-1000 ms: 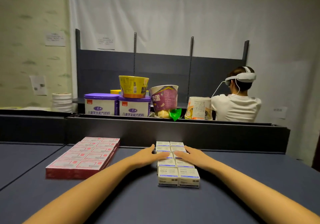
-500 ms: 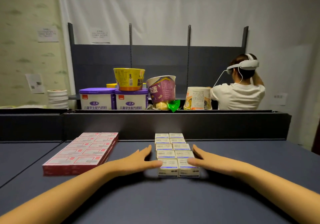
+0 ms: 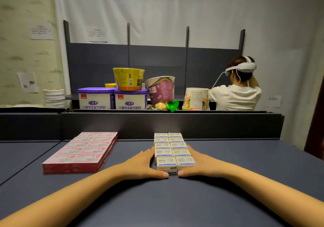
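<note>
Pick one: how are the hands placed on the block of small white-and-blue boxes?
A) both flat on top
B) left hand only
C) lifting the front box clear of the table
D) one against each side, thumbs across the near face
D: the left hand and the right hand flank the box block, which sits on the table, with straight fingers along its sides and thumbs at its near face.

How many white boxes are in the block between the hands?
10 on top: white boxes in two columns of five rows, from between the left hand and right hand back toward the dark ledge. A lower layer may hide more.
</note>
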Demonstrator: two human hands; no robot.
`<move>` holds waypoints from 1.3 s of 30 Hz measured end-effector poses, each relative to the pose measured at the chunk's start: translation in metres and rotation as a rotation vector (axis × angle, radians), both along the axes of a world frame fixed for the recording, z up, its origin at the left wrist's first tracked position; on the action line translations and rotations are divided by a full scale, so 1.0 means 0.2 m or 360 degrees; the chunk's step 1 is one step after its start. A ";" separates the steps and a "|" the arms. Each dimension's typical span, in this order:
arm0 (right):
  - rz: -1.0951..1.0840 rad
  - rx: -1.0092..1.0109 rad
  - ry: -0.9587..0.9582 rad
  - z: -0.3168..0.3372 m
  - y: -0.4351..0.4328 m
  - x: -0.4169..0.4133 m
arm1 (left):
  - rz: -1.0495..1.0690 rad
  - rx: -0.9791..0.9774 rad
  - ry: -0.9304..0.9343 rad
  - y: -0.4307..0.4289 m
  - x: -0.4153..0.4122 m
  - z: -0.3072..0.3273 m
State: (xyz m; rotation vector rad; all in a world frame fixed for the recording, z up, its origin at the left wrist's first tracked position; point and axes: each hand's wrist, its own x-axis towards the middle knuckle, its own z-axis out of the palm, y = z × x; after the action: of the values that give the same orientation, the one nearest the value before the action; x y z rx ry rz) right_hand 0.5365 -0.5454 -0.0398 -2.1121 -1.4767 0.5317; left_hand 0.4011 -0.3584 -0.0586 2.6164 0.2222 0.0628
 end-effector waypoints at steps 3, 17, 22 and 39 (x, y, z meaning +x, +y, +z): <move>-0.0006 -0.0016 -0.0012 0.01 0.01 -0.03 | 0.0012 -0.0011 0.0016 0.01 0.00 0.00; -0.0004 -0.0055 -0.0504 -0.05 -0.07 -0.03 | 0.0101 0.0122 -0.0059 -0.04 -0.12 0.02; -0.0063 -0.0088 -0.0489 -0.05 -0.08 -0.02 | 0.0043 0.0116 -0.0050 -0.03 -0.11 0.00; -0.0111 -0.0019 -0.0296 -0.07 -0.07 0.03 | 0.0054 0.0195 -0.0050 -0.01 -0.07 0.00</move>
State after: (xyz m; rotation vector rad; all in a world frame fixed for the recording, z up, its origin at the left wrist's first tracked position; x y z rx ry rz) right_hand 0.5433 -0.5590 -0.0547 -2.2643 -1.4951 0.3263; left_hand 0.3880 -0.3600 -0.0579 2.7315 0.2591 0.1334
